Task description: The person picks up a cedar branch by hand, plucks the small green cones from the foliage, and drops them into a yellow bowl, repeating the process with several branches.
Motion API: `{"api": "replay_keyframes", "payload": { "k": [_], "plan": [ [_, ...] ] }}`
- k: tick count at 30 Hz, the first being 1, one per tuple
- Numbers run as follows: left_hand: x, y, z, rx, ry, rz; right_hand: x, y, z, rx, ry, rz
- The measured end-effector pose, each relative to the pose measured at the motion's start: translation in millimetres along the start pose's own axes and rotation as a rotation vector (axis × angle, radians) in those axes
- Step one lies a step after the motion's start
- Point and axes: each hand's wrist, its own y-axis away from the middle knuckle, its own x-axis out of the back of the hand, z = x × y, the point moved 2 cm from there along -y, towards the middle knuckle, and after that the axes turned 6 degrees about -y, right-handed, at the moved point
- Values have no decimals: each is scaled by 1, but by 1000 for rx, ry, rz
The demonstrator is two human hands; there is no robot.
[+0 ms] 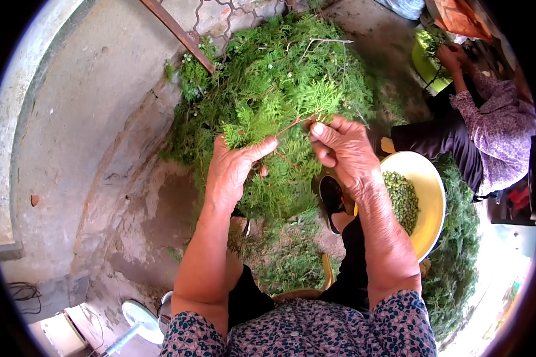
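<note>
Between my two hands stretches a green conifer sprig [287, 126] with flat, feathery leaves and a thin reddish-brown stem. My left hand [235, 166] is closed round its leafy part, thumb pressed on top. With thumb and fingertips, my right hand [342, 146] pinches the stem near its other end. Just beyond and beneath the hands lies a large heap of cut conifer branches [268, 65]. By my right forearm stands a yellow basin [433, 190] holding many small round green cones [401, 201].
At the right, a person in a patterned purple top [500, 125] handles greenery over a lime-green tub [423, 62]. More cut greenery [455, 256] lies beyond the yellow basin. A concrete wall [89, 107] curves along the left. A brown metal bar [181, 35] slants down to the heap.
</note>
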Motion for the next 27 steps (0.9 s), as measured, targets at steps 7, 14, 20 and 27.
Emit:
{"api": "replay_keyframes", "payload": {
  "k": [7, 14, 20, 27],
  "plan": [
    [6, 5, 6, -85, -179, 109, 21, 7, -25, 780, 1198, 155],
    [27, 2, 15, -110, -75, 206, 64, 58, -51, 358, 887, 297],
    [45, 2, 38, -339, 114, 161, 162, 139, -39, 191, 995, 532],
    [34, 58, 93, -508, 315, 526, 269, 221, -16, 138, 1004, 790]
  ]
}}
